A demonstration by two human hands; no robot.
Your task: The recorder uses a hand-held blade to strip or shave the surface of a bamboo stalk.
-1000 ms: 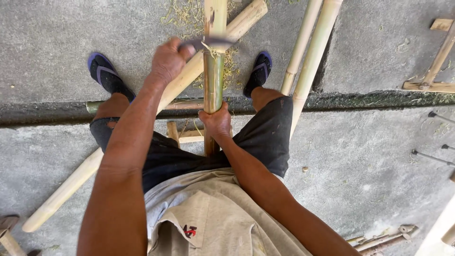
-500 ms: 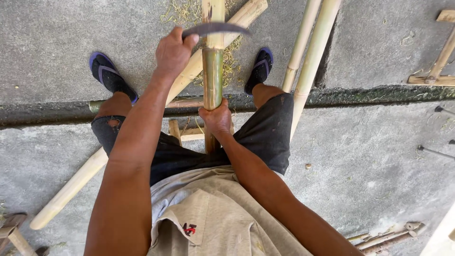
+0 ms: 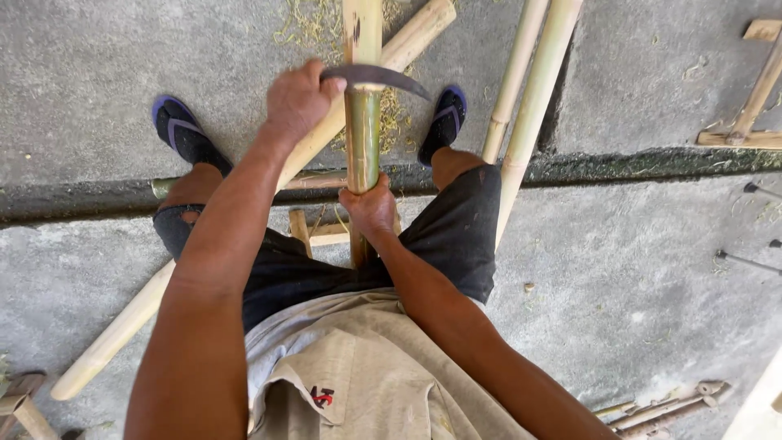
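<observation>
My left hand (image 3: 297,102) grips the handle of a curved dark sickle blade (image 3: 383,77), which lies across a green-yellow bamboo piece (image 3: 362,130). The bamboo stands between my knees and runs away from me, with pale stripped patches above the blade. My right hand (image 3: 371,208) is wrapped around the bamboo's lower part, just below the green section. Bamboo shavings (image 3: 391,122) lie on the concrete under the blade.
A long pale bamboo pole (image 3: 114,338) runs diagonally under my left leg. Two more poles (image 3: 533,106) lie to the right. My feet wear dark flip-flops (image 3: 183,134). Small wooden pieces (image 3: 326,232) sit under my legs, a wooden frame (image 3: 753,106) lies far right, and thin metal rods (image 3: 745,261) lie below it.
The blade slid a little farther up the bamboo, then came back toward me. My right hand kept its hold on the bamboo.
</observation>
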